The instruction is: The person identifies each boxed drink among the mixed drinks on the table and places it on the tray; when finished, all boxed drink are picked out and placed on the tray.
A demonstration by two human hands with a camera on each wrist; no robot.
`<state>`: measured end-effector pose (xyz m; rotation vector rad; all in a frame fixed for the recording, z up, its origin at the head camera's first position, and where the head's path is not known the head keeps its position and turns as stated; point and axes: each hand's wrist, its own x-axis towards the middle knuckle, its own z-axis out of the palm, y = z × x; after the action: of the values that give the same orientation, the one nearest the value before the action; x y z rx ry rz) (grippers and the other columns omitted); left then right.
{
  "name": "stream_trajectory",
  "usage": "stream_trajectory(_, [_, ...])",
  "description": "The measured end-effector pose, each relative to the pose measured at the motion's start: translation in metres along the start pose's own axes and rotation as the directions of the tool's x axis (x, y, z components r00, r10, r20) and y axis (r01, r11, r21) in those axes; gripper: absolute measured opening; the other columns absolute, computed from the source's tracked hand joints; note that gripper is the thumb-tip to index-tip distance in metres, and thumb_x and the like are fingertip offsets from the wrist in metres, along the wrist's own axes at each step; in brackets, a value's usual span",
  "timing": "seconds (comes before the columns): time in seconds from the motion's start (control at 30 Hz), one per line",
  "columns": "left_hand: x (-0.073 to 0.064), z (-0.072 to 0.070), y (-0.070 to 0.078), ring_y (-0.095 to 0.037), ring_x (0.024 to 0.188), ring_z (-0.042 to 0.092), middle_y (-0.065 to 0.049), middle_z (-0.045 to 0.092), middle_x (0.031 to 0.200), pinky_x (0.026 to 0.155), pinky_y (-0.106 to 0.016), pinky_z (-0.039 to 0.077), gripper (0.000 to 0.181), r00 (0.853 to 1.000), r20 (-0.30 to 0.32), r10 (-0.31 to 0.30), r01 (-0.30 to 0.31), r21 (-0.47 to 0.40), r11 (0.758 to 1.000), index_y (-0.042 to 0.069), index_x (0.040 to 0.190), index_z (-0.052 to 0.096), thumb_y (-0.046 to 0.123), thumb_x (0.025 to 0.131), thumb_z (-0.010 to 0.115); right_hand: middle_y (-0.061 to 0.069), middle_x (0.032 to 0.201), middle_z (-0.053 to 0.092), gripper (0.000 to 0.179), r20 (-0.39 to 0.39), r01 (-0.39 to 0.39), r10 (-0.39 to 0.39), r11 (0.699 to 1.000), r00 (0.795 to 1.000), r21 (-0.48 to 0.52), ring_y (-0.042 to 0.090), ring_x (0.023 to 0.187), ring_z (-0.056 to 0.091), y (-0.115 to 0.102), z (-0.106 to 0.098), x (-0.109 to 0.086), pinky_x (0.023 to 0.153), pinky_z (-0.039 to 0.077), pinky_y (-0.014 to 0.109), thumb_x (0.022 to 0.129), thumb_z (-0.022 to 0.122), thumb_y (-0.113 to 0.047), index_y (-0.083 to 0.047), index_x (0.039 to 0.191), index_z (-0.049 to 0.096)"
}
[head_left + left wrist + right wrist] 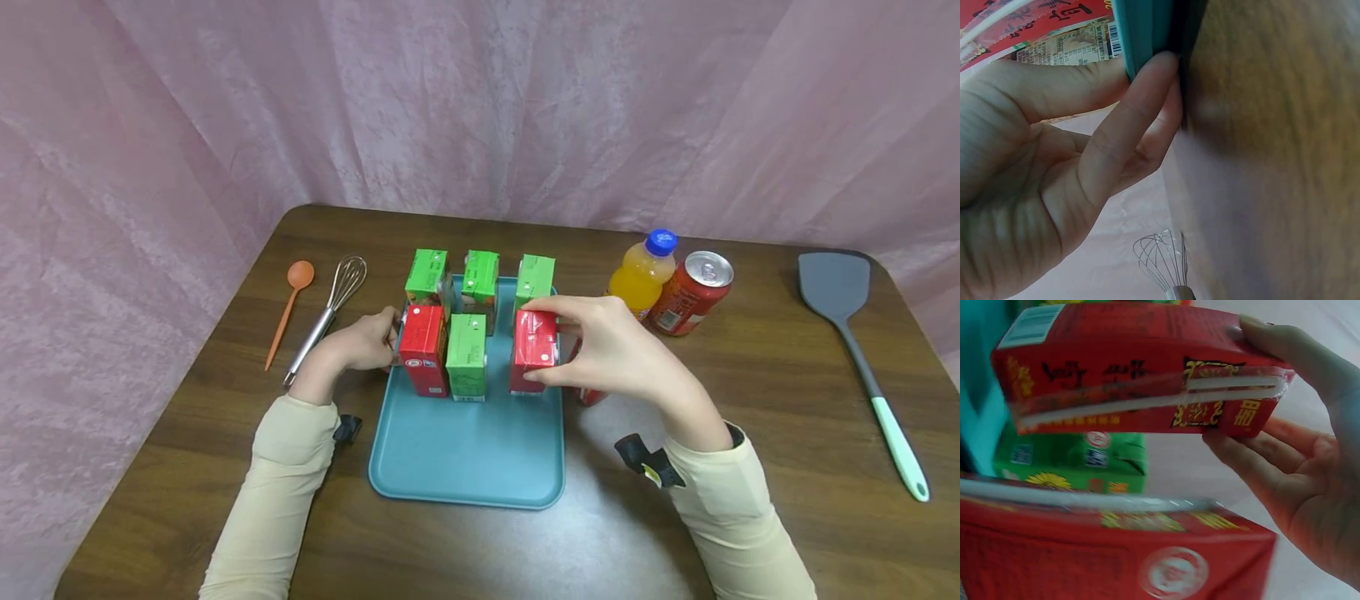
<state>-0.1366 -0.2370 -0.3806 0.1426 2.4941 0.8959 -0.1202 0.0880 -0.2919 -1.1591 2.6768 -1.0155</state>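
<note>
My left hand (362, 340) pinches the left rim of a teal tray (468, 458) between thumb and fingers, plain in the left wrist view. With thumb and fingertips, my right hand (611, 346) holds a red drink carton (534, 342) upright by its top, at the tray's right side; I cannot tell if it touches the tray. Its straw in clear wrap shows on the held red carton (1141, 387) in the right wrist view. Three green cartons (480, 271) form the back row. In front stand a red carton (424, 354) at left and a green carton (467, 358) beside it.
Another red carton (592, 395), mostly hidden by my right hand, is right of the tray. Behind it are an orange drink bottle (637, 279) and a red can (692, 296). A spatula (855, 333) lies far right; a whisk (330, 308) and an orange spoon (291, 304) lie left.
</note>
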Motion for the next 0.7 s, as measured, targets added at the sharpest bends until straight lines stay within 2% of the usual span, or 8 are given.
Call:
stream_trajectory(0.1, [-0.001,0.000,0.000,-0.020,0.070,0.055,-0.013,0.053,0.085,0.063,-0.031,0.050,0.047,1.000,0.000,-0.002,0.002,0.000,1.000,-0.007,0.121,0.036,-0.007,0.080,0.059,-0.001,0.095,0.068,0.062,0.029,0.011,-0.009,0.998,1.000,-0.065,0.013,0.080,0.061,0.004,0.009,0.005,0.069,0.052,0.027,0.063,0.086,-0.031,-0.012,0.117,0.062])
stream_trajectory(0.2, [-0.001,-0.001,0.001,-0.020,0.071,0.055,-0.013,0.052,0.086,0.064,-0.030,0.050,0.048,1.000,0.003,-0.009,0.009,-0.001,1.000,-0.007,0.122,0.036,-0.006,0.080,0.058,0.000,0.094,0.067,0.062,0.043,0.003,0.000,0.997,0.999,-0.072,0.014,0.081,0.061,0.005,0.014,0.007,0.070,0.052,0.029,0.064,0.085,-0.030,-0.011,0.117,0.062])
stream_trajectory(0.43, [0.000,-0.001,0.002,-0.020,0.071,0.055,-0.013,0.053,0.086,0.064,-0.030,0.050,0.049,1.000,0.001,-0.015,0.015,-0.008,1.000,-0.007,0.123,0.036,-0.006,0.080,0.059,0.006,0.110,0.064,0.068,0.079,-0.064,0.070,0.995,0.994,-0.076,0.020,0.093,0.060,0.007,0.010,0.006,0.077,0.053,0.034,0.068,0.084,-0.027,-0.008,0.127,0.055])
stream_trajectory(0.6, [0.000,-0.001,0.001,-0.020,0.071,0.055,-0.013,0.053,0.085,0.064,-0.030,0.050,0.049,1.000,-0.005,-0.017,0.017,-0.001,1.000,-0.006,0.123,0.036,-0.005,0.080,0.059,0.007,0.127,0.056,0.069,0.117,-0.018,0.026,0.998,0.993,-0.067,0.021,0.109,0.056,0.006,0.005,0.005,0.087,0.050,0.036,0.072,0.081,-0.026,-0.009,0.132,0.052])
stream_trajectory(0.7, [0.000,-0.001,0.001,-0.020,0.071,0.055,-0.013,0.053,0.085,0.064,-0.031,0.050,0.049,1.000,-0.007,-0.017,0.018,0.002,1.000,-0.005,0.123,0.036,-0.005,0.080,0.059,0.007,0.130,0.055,0.068,0.133,0.012,-0.005,0.999,0.991,-0.052,0.021,0.112,0.055,0.005,-0.001,0.002,0.090,0.048,0.038,0.074,0.079,-0.027,-0.010,0.133,0.051])
